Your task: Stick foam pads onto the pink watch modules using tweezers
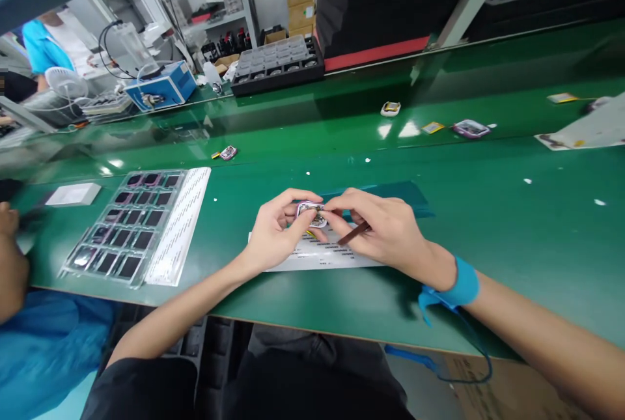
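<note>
My left hand [276,228] is closed round the edge of a small opened smartwatch case [312,211], with its inner parts facing up. My right hand [390,221] pinches at the right edge of that case; whether a small part sits between its fingertips is hidden. Tucked in the same hand is a thin brown stick-like tool [354,234], pointing down to the left. Just under the case shows a bit of yellow [310,233]. Beneath both hands lies a white printed sheet [312,262], with a blue-green film [413,197] behind it.
A clear tray [139,277] of dark square screens stands left on another printed sheet [178,231], near a white box [73,195]. Along the back lie watch cases [471,128] and a yellow battery [432,127]. A blue strap [466,282] with a cord circles my right wrist. Someone's arm [12,264] is at far left.
</note>
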Motion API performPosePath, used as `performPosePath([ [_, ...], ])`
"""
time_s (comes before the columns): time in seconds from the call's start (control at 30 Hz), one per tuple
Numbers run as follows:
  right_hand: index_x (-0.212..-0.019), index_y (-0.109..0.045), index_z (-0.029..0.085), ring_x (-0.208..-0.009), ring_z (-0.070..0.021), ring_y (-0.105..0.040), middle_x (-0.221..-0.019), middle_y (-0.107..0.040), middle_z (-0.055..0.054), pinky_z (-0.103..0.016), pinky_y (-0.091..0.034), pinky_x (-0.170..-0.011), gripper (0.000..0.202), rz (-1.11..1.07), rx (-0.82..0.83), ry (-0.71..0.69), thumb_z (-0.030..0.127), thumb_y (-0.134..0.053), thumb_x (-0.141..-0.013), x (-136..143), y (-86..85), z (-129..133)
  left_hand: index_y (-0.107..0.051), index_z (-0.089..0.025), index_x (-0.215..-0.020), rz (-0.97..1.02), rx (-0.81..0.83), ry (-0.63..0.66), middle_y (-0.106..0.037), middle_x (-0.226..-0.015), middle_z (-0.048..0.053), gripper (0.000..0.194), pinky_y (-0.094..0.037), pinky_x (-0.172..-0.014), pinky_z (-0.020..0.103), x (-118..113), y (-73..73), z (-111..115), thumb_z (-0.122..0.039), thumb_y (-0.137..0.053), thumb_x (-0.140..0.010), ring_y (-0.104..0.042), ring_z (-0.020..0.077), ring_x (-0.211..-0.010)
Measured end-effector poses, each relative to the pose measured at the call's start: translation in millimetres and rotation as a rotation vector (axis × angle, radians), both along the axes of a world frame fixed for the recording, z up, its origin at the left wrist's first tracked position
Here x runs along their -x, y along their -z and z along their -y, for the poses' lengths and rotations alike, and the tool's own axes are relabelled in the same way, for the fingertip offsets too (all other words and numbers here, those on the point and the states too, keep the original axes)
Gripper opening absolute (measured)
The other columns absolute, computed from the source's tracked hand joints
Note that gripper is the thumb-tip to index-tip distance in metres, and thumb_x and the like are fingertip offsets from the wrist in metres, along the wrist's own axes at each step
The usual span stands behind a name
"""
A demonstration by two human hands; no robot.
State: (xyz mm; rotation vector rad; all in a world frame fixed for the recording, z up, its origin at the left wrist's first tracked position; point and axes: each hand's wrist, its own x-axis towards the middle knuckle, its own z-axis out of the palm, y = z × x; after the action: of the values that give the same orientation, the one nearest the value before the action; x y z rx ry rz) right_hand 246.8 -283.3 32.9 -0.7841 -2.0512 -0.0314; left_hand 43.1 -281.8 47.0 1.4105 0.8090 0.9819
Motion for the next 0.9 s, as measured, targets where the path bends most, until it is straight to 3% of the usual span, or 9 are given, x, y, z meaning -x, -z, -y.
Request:
performPosePath([
  [0.23, -0.110, -0.062, 0.023, -0.057, -0.0093, -0.066, -0.086, -0.077, 0.001, -0.022, -0.048, -0.053, 0.002, 0.067, 0.014, -0.008, 0.022, -0.063, -0.108, 1.5, 1.1, 1.5, -0.065, -0.016, -0.110, 0.032, 0.022, -0.059, -0.084, -0.092, 0.007, 0.021, -0.067, -0.068, 0.025, 7.0, 6.5, 5.2, -0.029, -0.071, -0.095, -0.083, 0.0188, -0.068],
  [0.47, -0.119, -0.065, 0.026, -0.053, -0.0097, -0.068, -0.090, -0.081, 0.002, -0.021, -0.054, -0.055, 0.010, 0.071, 0.045, -0.013, 0.024, -0.062, -0.109, 2.6, 6.2, 4.5, -0.069, -0.015, -0.110, -0.029, -0.004, -0.110, -0.084, -0.095, 0.008, 0.022, -0.067, -0.065, 0.024, 7.9, 6.6, 7.4, -0.032, -0.071, -0.095, -0.084, 0.0196, -0.070],
  [0.6, -0.117, -0.067, 0.026, -0.052, -0.0098, -0.069, -0.090, -0.082, 0.003, -0.022, -0.055, -0.055, 0.010, 0.081, 0.038, -0.007, 0.024, -0.064, -0.108, 1.9, 2.9, 6.7, -0.073, -0.016, -0.108, -0.159, -0.162, -0.144, -0.084, -0.092, 0.006, 0.016, -0.065, -0.063, 0.021, 7.6, 5.2, 12.0, -0.024, -0.065, -0.096, -0.084, 0.0190, -0.072],
  [0.77, -0.113, -0.067, 0.025, -0.067, -0.0126, -0.076, -0.087, -0.081, 0.002, -0.022, -0.056, -0.060, 0.009, 0.136, 0.034, -0.060, 0.019, -0.063, -0.108, 0.5, 0.3, 8.8, -0.076, -0.016, -0.107, -0.308, -0.440, -0.204, -0.085, -0.091, 0.005, 0.018, -0.063, -0.062, 0.020, 9.5, 3.3, 16.2, -0.017, -0.062, -0.095, -0.081, 0.0149, -0.067],
  [0.9, -0.116, -0.065, 0.025, -0.067, -0.0131, -0.076, -0.089, -0.082, 0.002, -0.023, -0.056, -0.058, 0.009, 0.134, 0.014, -0.038, 0.021, -0.063, -0.108, 2.2, 3.4, 9.6, -0.077, -0.017, -0.106, -0.334, -0.461, -0.230, -0.085, -0.090, 0.004, 0.018, -0.064, -0.063, 0.021, 9.7, 1.6, 17.1, -0.017, -0.062, -0.095, -0.078, 0.0134, -0.064],
])
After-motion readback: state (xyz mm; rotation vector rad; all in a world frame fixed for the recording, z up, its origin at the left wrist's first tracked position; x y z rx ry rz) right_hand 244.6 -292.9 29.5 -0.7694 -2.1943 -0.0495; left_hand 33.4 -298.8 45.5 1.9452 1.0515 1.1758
